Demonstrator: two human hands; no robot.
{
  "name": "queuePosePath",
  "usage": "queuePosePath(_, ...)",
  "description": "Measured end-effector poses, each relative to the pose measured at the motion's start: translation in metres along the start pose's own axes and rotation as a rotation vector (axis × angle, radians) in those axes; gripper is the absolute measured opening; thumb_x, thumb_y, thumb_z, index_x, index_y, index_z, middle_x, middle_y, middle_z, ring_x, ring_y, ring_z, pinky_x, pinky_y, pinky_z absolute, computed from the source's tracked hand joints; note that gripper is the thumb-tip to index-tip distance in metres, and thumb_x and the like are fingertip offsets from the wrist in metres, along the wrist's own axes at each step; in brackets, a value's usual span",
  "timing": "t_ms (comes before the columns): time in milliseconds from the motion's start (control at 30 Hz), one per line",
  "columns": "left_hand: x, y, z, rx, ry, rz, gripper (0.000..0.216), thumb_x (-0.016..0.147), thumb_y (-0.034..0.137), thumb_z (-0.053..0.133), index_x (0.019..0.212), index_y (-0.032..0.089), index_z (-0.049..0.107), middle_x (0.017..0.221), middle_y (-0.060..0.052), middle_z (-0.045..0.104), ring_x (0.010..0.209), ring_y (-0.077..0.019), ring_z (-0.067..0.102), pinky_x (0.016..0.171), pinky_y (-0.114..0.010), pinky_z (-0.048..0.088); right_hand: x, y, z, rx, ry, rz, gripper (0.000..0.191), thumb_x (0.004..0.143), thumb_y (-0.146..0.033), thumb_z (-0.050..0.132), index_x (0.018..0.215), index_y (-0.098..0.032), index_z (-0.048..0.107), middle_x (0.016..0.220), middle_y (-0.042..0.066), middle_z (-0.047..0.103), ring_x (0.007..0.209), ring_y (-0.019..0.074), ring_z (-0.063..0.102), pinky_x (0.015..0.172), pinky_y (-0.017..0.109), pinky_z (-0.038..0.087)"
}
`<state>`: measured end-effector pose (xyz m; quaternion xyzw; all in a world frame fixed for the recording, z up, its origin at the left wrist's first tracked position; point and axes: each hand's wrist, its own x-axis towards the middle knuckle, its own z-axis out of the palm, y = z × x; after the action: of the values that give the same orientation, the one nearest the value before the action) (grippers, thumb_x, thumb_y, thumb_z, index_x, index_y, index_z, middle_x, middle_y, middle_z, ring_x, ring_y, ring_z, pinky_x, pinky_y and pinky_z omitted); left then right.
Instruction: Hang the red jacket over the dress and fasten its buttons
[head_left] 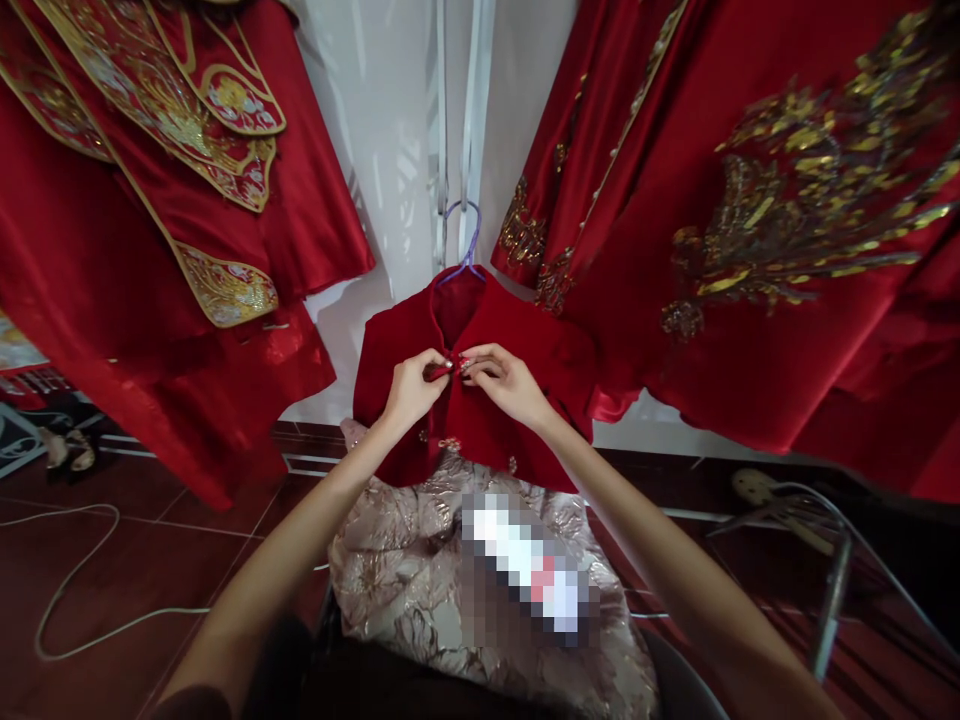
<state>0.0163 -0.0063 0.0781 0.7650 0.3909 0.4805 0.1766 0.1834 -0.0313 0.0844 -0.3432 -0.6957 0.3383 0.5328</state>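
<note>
A short red jacket (525, 440) hangs in front of me on a purple hanger (475, 235). My left hand (418, 385) pinches the left front edge just below the collar. Opposite it, my right hand (504, 382) pinches the other front edge, with its fingertips almost touching those of the left. Whatever small fastening lies between the fingertips is hidden by them. Several ornate metallic fasteners (449, 444) show lower on the jacket front. Beneath the hem a pale, shiny floral brocade cloth (405, 580) is spread close to my body.
Red gold-embroidered garments (225, 120) hang at the left, and a red dress with gold sequins (795, 220) hangs at the right. A blurred-out item (529, 570) lies on the brocade. White cable (112, 640) curls over the floor. A metal chair leg (831, 605) stands at the right.
</note>
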Motion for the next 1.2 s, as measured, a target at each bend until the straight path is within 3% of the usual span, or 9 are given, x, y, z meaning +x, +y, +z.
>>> queuePosePath(167,-0.002,0.016,-0.011,0.28,-0.096,0.217,0.015,0.077,0.012,0.049,0.088,0.019,0.057,0.084,-0.002,0.064,0.075,-0.014,0.059,0.071,-0.025,0.044,0.0,0.001,-0.002,-0.057,0.076,-0.014,0.027,0.076,-0.036,0.06,0.097,-0.018,0.058,0.093,0.004,0.063,0.086,0.0154,0.062,0.076,0.033,0.056)
queuePosePath(400,0.005,0.031,-0.022,0.393,-0.2,0.324,0.007,0.077,0.021,0.051,0.081,0.017,0.056,0.076,-0.002,0.059,0.063,-0.0128,0.053,0.063,-0.025,0.041,0.003,-0.004,-0.001,-0.148,0.165,-0.05,0.025,0.077,-0.034,0.061,0.095,-0.017,0.063,0.091,0.005,0.067,0.082,0.0159,0.065,0.077,0.032,0.055)
queuePosePath(600,0.013,0.031,-0.021,0.415,-0.224,0.335,0.018,0.083,0.027,0.046,0.072,0.017,0.056,0.066,-0.001,0.057,0.057,-0.0115,0.051,0.056,-0.024,0.037,-0.005,-0.006,0.003,-0.204,0.252,-0.109,0.028,0.077,-0.037,0.061,0.099,-0.021,0.068,0.101,0.005,0.067,0.088,0.018,0.065,0.082,0.033,0.054)
queuePosePath(1200,0.018,0.029,-0.012,0.484,-0.303,0.403,0.021,0.085,0.021,0.042,0.083,0.015,0.062,0.081,-0.006,0.061,0.067,-0.0153,0.057,0.066,-0.028,0.044,0.0,0.007,-0.008,-0.223,0.175,-0.077,0.035,0.074,-0.035,0.063,0.107,-0.022,0.066,0.101,0.006,0.064,0.086,0.0173,0.064,0.078,0.032,0.056)
